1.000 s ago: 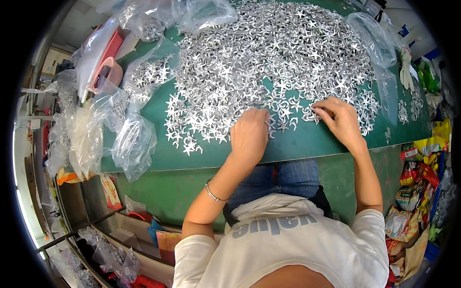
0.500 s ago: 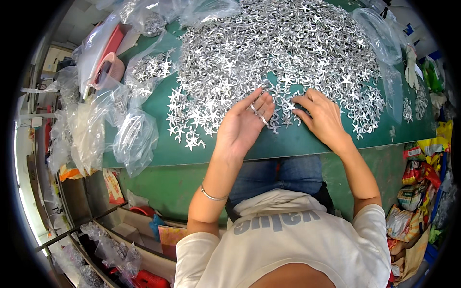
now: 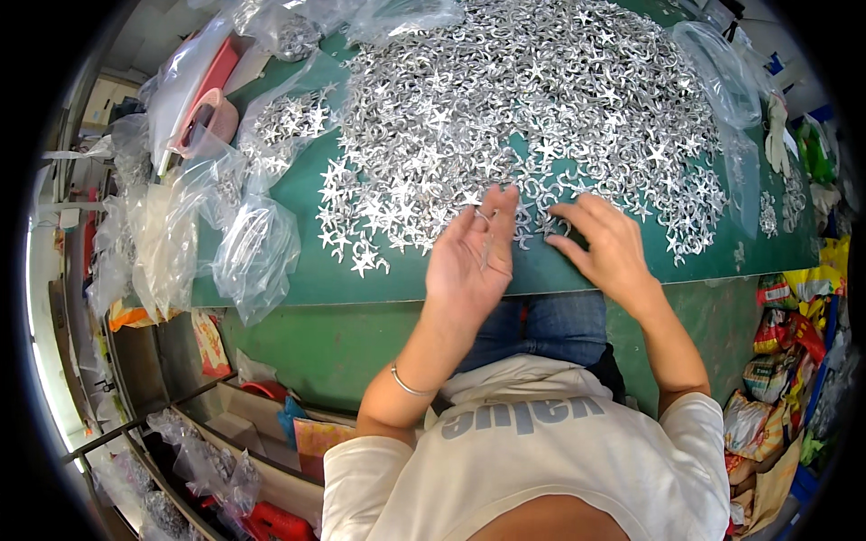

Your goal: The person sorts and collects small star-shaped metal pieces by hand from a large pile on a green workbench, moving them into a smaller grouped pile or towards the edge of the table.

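A wide heap of small silver metal pieces (image 3: 532,99), star-shaped and crescent-shaped, covers much of the green table (image 3: 298,203). My left hand (image 3: 471,257) is palm up at the heap's near edge, fingers partly curled around a thin silver crescent piece (image 3: 485,242). Whether more pieces lie in that palm I cannot tell. To its right, my right hand (image 3: 609,243) is palm down, its thumb and forefinger apart beside some loose silver pieces (image 3: 545,219). Nothing shows between those fingertips.
Clear plastic bags (image 3: 257,261) lie along the table's left side, near a pink basket (image 3: 209,122). A smaller star pile (image 3: 293,122) sits on plastic at left. Another clear bag (image 3: 740,171) is at right. Coloured packages (image 3: 767,379) stand beyond the right edge.
My left hand has drawn back toward me, its fingers curling more over the palm. My right hand has moved slightly nearer to me, its thumb and forefinger still apart.
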`<state>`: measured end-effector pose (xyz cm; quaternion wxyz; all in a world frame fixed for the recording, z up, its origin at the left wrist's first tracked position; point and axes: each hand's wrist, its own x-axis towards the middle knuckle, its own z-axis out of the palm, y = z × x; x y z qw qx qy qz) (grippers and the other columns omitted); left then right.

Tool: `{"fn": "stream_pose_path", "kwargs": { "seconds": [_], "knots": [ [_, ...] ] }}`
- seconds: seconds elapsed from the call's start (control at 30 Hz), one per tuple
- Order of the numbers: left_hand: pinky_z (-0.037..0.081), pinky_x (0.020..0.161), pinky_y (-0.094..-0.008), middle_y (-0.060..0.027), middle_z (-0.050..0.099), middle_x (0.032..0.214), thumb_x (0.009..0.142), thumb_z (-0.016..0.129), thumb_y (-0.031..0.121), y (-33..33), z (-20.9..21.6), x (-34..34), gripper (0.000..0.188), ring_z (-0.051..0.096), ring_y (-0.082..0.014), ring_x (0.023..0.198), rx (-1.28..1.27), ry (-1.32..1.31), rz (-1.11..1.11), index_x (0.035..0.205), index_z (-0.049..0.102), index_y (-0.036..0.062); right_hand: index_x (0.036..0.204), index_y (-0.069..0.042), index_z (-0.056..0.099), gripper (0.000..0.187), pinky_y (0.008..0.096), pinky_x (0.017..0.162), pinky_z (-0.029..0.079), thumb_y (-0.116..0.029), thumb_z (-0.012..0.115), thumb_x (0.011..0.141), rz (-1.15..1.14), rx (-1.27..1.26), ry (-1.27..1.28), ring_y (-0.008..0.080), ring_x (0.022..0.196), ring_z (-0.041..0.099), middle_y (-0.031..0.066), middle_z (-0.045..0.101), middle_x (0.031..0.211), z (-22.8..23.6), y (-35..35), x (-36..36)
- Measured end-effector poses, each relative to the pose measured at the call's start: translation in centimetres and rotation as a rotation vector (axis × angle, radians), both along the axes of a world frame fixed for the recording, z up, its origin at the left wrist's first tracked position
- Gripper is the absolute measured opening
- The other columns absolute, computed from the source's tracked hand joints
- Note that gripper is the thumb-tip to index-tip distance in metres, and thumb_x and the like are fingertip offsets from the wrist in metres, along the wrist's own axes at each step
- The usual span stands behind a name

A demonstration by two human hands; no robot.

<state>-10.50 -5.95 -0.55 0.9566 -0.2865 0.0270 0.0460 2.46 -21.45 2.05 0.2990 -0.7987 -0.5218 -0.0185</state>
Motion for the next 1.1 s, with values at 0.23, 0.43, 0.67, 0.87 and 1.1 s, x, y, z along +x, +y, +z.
{"fn": "stream_pose_path", "kwargs": {
  "seconds": [0.23, 0.43, 0.67, 0.87, 1.1],
  "knots": [
    [0.025, 0.112, -0.0469, -0.0234, 0.035, 0.141, 0.098, 0.029, 0.021, -1.8, 2.3, -0.3, 0.041, 0.030, -0.0355, 0.135, 0.497, 0.451, 0.037, 0.129, 0.040, -0.0035, 0.082, -0.004, 0.061, 0.011, 0.0339, 0.053, 0.043, -0.008, 0.070, 0.075, -0.076, 0.026, 0.134, 0.0227, 0.059, 0.055, 0.0073, 0.055, 0.071, 0.1, -0.4, 0.8],
    [0.023, 0.112, -0.0472, -0.0229, 0.033, 0.143, 0.099, 0.027, 0.024, -3.0, 2.3, -0.3, 0.044, 0.031, -0.0340, 0.134, 0.503, 0.413, -0.110, 0.130, 0.039, -0.0049, 0.084, 0.001, 0.062, 0.009, 0.0212, 0.049, 0.031, -0.007, 0.066, 0.083, 0.048, 0.160, 0.801, 0.0035, 0.061, 0.040, -0.0014, 0.050, 0.067, 0.6, -0.7, -0.6],
    [0.045, 0.096, -0.0390, -0.0159, 0.060, 0.107, 0.099, 0.035, 0.023, -2.6, -1.1, -1.8, 0.033, 0.055, -0.0295, 0.108, 0.486, 0.304, -0.036, 0.103, 0.057, -0.0015, 0.089, 0.001, 0.061, 0.009, 0.0203, 0.071, 0.040, -0.007, 0.062, 0.087, -0.016, 0.196, 1.085, 0.0049, 0.078, 0.050, -0.0026, 0.058, 0.082, 0.5, -0.5, -0.1],
    [0.050, 0.081, -0.0311, -0.0094, 0.057, 0.089, 0.100, 0.039, 0.026, -2.6, -0.8, -2.6, 0.033, 0.056, -0.0232, 0.091, 0.361, 0.090, -0.115, 0.100, 0.058, -0.0006, 0.090, -0.002, 0.063, 0.009, 0.0241, 0.052, 0.038, -0.009, 0.064, 0.084, -0.230, 0.034, 0.093, 0.0093, 0.060, 0.050, 0.0052, 0.054, 0.069, -1.0, -0.9, 1.1],
    [0.023, 0.112, -0.0435, -0.0231, 0.030, 0.145, 0.099, 0.029, 0.038, -3.7, 1.4, -1.9, 0.057, 0.030, -0.0323, 0.135, 0.572, 0.239, -0.055, 0.132, 0.039, -0.0088, 0.098, -0.005, 0.064, 0.025, 0.0306, 0.051, 0.039, -0.008, 0.071, 0.074, 0.034, 0.104, 0.374, 0.0188, 0.058, 0.047, 0.0063, 0.047, 0.067, 2.4, -0.4, -2.6]
  ]
}}
